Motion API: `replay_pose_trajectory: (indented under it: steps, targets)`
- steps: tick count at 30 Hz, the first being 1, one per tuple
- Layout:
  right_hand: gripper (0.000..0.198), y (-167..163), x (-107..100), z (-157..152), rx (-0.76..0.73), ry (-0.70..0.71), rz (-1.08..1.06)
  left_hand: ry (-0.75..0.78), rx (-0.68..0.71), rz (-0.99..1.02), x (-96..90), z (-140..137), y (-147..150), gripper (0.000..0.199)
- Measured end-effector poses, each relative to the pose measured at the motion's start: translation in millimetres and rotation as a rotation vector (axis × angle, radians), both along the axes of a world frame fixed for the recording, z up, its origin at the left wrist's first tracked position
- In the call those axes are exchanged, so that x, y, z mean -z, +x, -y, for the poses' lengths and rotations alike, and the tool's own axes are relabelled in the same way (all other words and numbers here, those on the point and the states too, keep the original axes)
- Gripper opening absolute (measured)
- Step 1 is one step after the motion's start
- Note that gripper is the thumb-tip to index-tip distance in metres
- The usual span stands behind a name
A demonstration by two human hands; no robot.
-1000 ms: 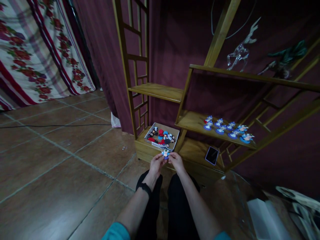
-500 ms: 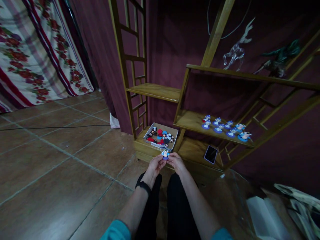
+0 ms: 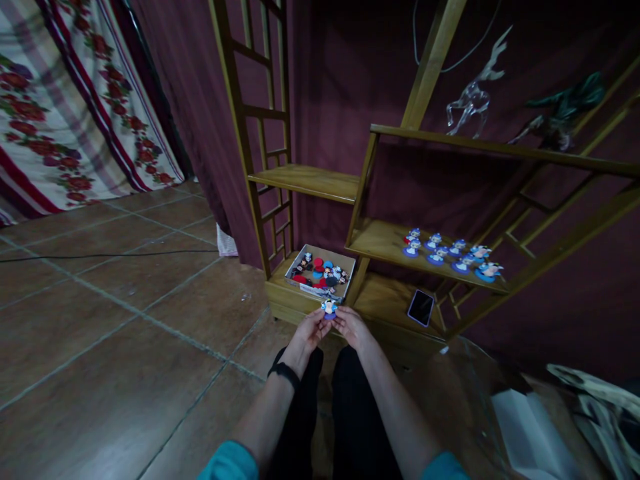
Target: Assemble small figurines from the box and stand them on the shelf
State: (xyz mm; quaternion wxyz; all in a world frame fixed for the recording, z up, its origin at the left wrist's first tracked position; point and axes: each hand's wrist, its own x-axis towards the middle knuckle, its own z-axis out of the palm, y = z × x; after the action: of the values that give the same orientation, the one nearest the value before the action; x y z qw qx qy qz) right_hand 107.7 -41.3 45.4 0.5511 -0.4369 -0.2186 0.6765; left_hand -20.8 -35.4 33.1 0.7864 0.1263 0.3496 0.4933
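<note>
Between my two hands is a small toy figurine (image 3: 329,307), white and blue on a purple round base. My left hand (image 3: 311,328) pinches it from the left, and my right hand (image 3: 350,325) grips it from the right. Just beyond the hands, a shallow cardboard box (image 3: 294,276) on the low shelf holds several figurines and red, blue and black round pieces. To the right, several similar figurines (image 3: 437,255) stand in two rows on the middle shelf, most on purple bases.
A wooden shelf unit (image 3: 313,181) stands in front of a dark red curtain. A phone or tablet (image 3: 421,307) lies on the lower shelf. A glass deer (image 3: 470,103) and a dark green figure (image 3: 567,110) occupy the top shelf. A white box (image 3: 533,430) sits at lower right.
My hands still hold the figurine in nearly the same spot. The whole view has shifted slightly; the shelf items have not moved.
</note>
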Motion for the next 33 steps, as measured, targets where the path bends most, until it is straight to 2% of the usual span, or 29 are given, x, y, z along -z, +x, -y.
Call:
replay_pose_trajectory:
  steps: [7, 14, 25, 33]
  targets:
    - [0.018, -2, 0, -1, 0.03, -0.005, 0.089, -0.013, -0.02, -0.005, 4.1, -2, 1, 0.01]
    - [0.02, -3, -2, 1, 0.037, 0.007, 0.044, 0.013, -0.002, 0.026, 9.2, -4, 0, 0.009]
    - [0.024, -4, -9, 5, 0.057, 0.069, 0.115, 0.054, -0.068, -0.012, -1.5, 3, 1, 0.016]
    - [0.026, -10, -11, 5, 0.088, 0.122, 0.246, 0.064, -0.105, -0.009, -3.3, 3, 1, 0.019]
